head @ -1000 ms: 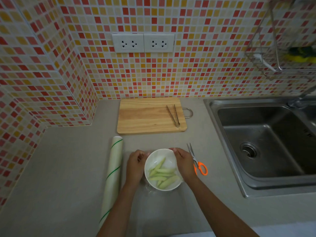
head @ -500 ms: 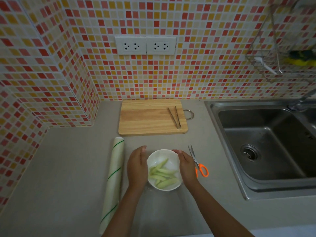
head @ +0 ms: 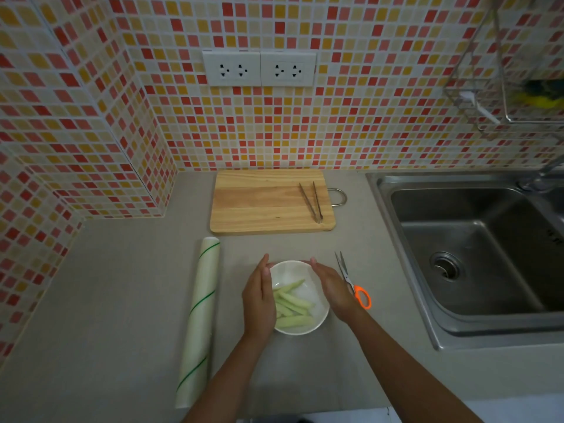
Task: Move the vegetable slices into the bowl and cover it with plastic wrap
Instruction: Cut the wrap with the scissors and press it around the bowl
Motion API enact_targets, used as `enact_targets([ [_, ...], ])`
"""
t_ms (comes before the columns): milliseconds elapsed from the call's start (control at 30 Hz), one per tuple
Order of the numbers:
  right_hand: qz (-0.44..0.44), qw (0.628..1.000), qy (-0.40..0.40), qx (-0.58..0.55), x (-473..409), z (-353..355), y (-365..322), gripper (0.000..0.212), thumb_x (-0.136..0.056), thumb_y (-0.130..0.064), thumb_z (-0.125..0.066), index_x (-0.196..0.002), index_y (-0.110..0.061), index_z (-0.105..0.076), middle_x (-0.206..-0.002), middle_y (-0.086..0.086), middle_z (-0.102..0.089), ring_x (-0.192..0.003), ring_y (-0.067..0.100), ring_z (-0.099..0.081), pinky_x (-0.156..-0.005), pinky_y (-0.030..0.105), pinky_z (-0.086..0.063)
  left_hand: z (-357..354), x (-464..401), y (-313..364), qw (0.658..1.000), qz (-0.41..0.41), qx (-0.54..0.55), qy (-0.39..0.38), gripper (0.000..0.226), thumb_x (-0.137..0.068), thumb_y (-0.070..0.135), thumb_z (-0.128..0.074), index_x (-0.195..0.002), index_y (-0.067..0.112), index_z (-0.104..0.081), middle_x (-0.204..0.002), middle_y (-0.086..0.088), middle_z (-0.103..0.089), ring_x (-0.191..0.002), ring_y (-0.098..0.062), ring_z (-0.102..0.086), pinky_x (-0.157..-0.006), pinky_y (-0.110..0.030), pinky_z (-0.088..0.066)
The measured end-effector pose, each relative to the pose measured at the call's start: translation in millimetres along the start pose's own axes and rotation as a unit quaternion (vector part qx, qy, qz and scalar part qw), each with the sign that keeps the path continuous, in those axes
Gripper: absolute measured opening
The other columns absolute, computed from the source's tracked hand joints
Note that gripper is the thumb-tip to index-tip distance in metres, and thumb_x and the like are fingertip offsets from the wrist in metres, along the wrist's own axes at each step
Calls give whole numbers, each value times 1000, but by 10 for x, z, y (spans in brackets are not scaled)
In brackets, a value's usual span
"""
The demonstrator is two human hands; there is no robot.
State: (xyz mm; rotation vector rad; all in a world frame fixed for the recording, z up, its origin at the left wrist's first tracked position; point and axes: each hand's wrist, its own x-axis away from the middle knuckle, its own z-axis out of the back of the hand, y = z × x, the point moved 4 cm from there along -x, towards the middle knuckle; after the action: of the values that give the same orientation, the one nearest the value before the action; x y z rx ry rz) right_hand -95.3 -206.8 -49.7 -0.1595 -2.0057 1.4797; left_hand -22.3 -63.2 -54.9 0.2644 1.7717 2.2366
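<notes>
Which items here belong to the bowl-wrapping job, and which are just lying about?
In use:
- white bowl of pale green vegetable slices
- left hand and right hand, flat against the bowl's sides
- plastic wrap roll to the left

Lying about:
- wooden cutting board with metal tongs on it
- orange-handled scissors
- sink
- wall sockets

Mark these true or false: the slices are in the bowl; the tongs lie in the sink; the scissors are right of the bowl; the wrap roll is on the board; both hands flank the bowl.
1. The slices are in the bowl. True.
2. The tongs lie in the sink. False: they lie on the board.
3. The scissors are right of the bowl. True.
4. The roll is on the board. False: it lies on the counter, left of the bowl.
5. The left hand and right hand flank the bowl. True.
</notes>
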Motion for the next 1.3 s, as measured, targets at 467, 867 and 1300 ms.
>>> enact_targets([
  [467,69,987,46,135,-36,-45,-258,37,-100,-27,-42,-116,-6,-67,-118,5,-67,-109,12,-60,-83,5,-44,188,-155,223,989,-67,-108,69,58,-99,43,-24,-133,12,-59,-136,-5,-62,-137,-24,-48,-118,-46,-31],
  [867,3,994,8,110,-52,-112,-56,45,-100,-30,-41,-105,7,-66,-99,15,-67,-92,19,-61,-82,30,-46,60,-32,66,993,28,-114,-16,45,-105,33,-27,-145,24,-46,-130,4,-66,-121,-13,-60,-98,-23,-42],
  [1300,29,991,59,116,-139,33,-180,36,-99,-28,-44,-111,-3,-67,-113,18,-68,-102,22,-63,-91,32,-46,134,-42,257,991,-7,-106,82,46,-103,32,-34,-135,10,-57,-136,-8,-62,-130,-23,-55,-111,-35,-39],
])
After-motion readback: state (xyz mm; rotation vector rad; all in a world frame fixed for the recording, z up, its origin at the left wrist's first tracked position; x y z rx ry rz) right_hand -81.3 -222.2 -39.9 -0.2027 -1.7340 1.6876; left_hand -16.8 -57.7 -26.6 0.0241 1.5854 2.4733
